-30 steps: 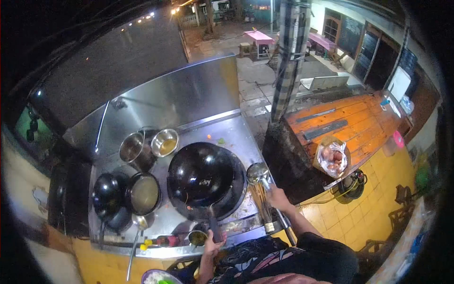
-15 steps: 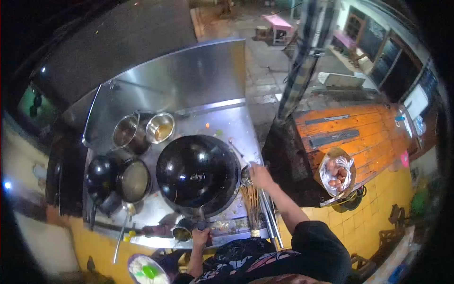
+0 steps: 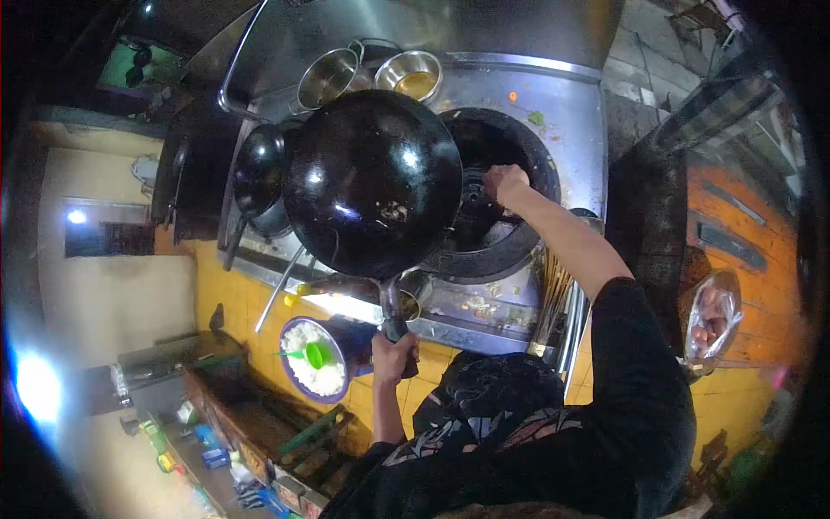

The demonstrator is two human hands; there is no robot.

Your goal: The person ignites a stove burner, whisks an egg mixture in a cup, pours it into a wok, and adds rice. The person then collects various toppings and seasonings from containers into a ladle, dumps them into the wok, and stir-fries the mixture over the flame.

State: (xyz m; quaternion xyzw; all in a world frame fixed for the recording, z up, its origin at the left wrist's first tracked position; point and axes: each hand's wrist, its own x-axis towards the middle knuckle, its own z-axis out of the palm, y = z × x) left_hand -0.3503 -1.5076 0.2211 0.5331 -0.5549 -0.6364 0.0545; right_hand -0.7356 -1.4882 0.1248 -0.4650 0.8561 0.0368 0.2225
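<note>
My left hand point(image 3: 394, 356) is wrapped round the handle of a large black wok point(image 3: 372, 177). The wok is lifted to the left, off the burner point(image 3: 543, 169), and its dark inside shows a few food scraps. Over the uncovered burner's middle, my right hand point(image 3: 506, 184) is closed with the fingers curled. Whatever it holds, if anything, is hidden. A stick whisk point(image 3: 551, 298) lies at the right of the stove, below my right forearm.
Behind the wok stand a metal pot point(image 3: 328, 76) and a steel bowl point(image 3: 411, 76) with yellowish liquid. A smaller black pan point(image 3: 259, 164) sits left. A tub of rice point(image 3: 313, 359) with a green scoop stands lower left. A bag of eggs point(image 3: 711, 320) rests on the wooden table point(image 3: 735, 208).
The wok has been lifted off the burner and shifted left by my left hand. My right hand has moved from the stove's right edge to above the burner. The view has turned left.
</note>
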